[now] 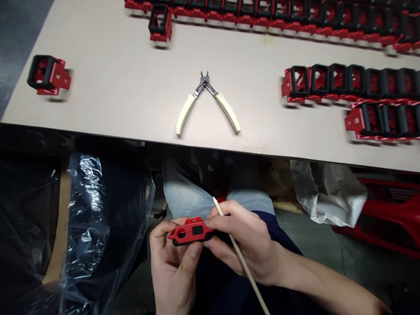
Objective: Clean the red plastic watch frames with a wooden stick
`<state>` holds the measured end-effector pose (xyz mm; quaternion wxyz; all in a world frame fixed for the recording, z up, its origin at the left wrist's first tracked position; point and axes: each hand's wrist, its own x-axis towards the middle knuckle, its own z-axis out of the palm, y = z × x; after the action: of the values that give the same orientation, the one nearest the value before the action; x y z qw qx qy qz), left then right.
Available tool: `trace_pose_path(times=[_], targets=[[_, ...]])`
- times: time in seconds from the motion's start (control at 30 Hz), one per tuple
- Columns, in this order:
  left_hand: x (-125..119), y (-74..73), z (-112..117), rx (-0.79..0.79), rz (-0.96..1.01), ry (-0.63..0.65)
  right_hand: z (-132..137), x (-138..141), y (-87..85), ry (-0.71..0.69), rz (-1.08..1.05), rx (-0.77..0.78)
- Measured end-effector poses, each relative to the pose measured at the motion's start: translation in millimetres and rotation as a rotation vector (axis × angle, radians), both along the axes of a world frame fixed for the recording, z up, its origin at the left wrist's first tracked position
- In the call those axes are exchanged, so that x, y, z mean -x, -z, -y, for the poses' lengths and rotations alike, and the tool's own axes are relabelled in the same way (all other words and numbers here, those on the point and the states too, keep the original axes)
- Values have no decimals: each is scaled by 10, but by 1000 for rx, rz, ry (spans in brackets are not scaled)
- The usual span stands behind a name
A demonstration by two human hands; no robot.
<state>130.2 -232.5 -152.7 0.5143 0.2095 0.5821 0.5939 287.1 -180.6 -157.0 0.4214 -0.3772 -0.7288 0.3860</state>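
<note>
Head: red part (189, 231) sits between left fingers (189, 261) and right fingers (225, 224).

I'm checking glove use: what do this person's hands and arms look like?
The left hand and right hand are gloveless, with no ring or watch visible. No sleeve shows on the right forearm; the frame ends near the left wrist.

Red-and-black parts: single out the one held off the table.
It is the red-and-black part gripped by the left hand, with the right hand at its other end. The other parts in view rest on the table.
</note>
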Motion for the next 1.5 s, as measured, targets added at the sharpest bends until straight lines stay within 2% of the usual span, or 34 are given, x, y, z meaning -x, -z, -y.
trace_pose_path(times=[0.13, 0.23, 0.33, 0.43, 0.7, 0.87, 0.93, 1.13, 1.33, 1.5], targets=[[31, 31, 11, -20, 29, 31, 12, 1, 28, 7, 38, -39], [19, 54, -17, 4, 15, 78, 31, 42, 91, 22, 113, -168], [-47, 90, -74, -11, -86, 35, 50, 88, 161, 39, 141, -259], [-116, 127, -133, -59, -77, 13, 62, 92, 207, 55, 138, -271], [-102, 132, -182, 77, -35, -13, 92, 7, 254, 30, 94, -184], [-45, 117, -144, 139, -88, -22, 86, -18, 242, 18, -2, -44], [-21, 122, -117, 106, -125, -8, 81, -22, 236, 26, -53, 5], [28, 190, -58, -130, -274, 41, 57, -29, 217, 21, -156, 117], [54, 199, -31, -142, -281, 54, 51, -24, 215, 15, -176, 124], [137, 246, 4, -191, -288, 115, 30, -49, 179, 31, -150, 122]])
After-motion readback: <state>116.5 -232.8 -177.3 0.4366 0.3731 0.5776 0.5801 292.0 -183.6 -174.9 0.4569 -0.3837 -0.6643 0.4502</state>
